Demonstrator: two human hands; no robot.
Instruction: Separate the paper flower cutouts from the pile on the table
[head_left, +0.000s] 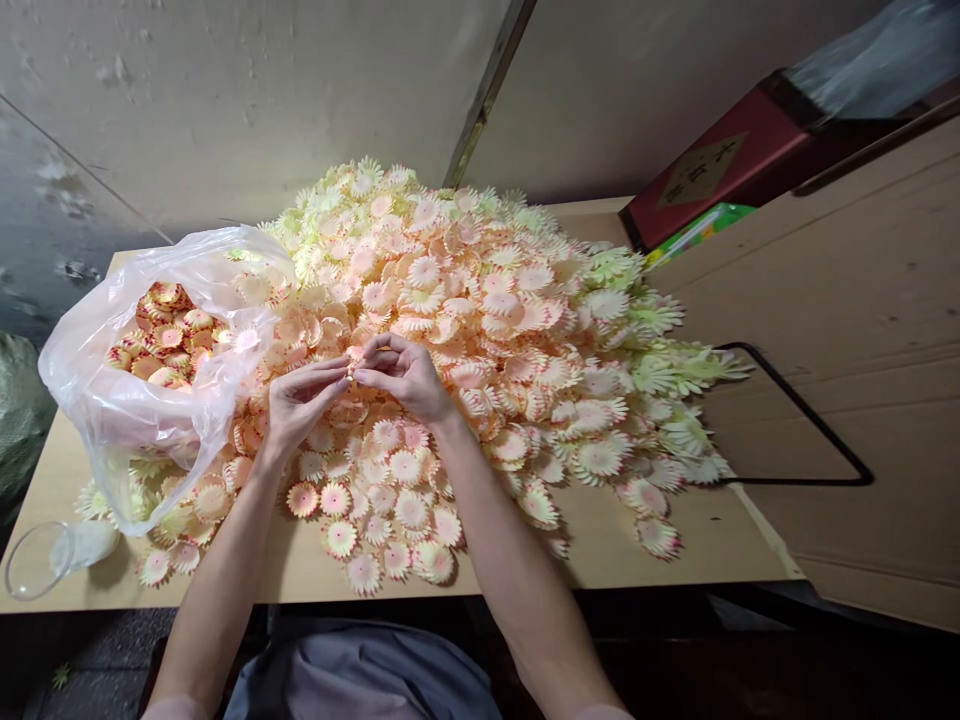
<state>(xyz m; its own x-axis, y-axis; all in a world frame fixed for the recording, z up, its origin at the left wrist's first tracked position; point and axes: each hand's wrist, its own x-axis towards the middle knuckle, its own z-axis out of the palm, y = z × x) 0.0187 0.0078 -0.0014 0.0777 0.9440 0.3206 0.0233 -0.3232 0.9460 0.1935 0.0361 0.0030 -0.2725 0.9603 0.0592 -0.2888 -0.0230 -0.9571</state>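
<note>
Flower piece point(351, 371) pinched between 2 hands over a heap of like pieces.
The fingers point(330, 376) of the left hand point(296, 405) and those of the right hand point(409, 378) meet tip to tip, closed on the small pink-and-cream flower piece, which sits between them just above the middle of the heap point(495, 290). The heap, pink at the centre and pale green at its far and right edges, covers most of the bench point(622, 555). At the left, touching the heap, an open clear plastic bag point(142, 415) holds darker orange pieces. A clear cup point(34, 562) sits at the front left corner, and a red box point(720, 160) stands beyond the far right corner.
</note>
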